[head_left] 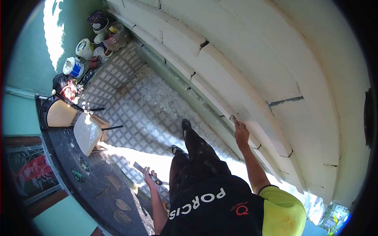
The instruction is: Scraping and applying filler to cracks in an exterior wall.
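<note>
Low in the middle, my left hand (151, 179) holds a putty knife (143, 171) with a flat metal blade and a dark handle, its fingers partly loose around the handle. My right hand (241, 131) is closed on a small flat tool (233, 118), raised to the stepped white wall (256, 70); the tool's tip is at one of the wall's horizontal bands, though contact is hard to tell. Several cracks and dark gaps (285, 100) show along the bands.
Buckets (83, 49) and tubs line a ledge at upper left, near two chairs (86, 133) by a dark counter (63, 153). My feet (186, 126) stand on a dusty checked floor (122, 98) beside the wall's base.
</note>
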Motion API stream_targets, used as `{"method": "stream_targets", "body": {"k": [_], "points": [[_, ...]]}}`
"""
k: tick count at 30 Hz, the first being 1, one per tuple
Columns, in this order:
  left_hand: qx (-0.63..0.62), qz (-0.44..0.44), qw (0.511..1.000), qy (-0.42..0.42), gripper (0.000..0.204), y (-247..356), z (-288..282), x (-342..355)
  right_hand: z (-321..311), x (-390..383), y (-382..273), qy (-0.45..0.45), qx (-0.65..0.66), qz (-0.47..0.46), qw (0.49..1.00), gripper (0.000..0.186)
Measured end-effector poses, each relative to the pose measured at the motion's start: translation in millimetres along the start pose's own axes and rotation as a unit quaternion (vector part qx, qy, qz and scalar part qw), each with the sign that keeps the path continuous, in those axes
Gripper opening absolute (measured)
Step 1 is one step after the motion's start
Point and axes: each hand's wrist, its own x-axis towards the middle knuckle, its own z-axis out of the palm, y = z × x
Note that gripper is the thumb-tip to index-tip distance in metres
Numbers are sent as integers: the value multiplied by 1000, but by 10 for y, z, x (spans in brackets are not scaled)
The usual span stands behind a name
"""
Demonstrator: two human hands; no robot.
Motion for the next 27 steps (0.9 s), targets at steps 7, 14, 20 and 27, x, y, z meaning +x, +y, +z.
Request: {"method": "stream_targets", "body": {"k": [7,14,20,27], "points": [[-27,17,999,8,46,-453,-367,-300,482,761,-415,28,64,-17,997,42],[-96,90,991,26,41,-973,-383,-584,403,536,-103,55,94,-69,992,44],[-113,68,990,59,44,-1561,-64,-988,-187,-758,913,-60,66,-31,996,47],[-134,57,989,35,41,-1878,263,-1216,-554,-1745,1534,-86,47,3,995,37]]}}
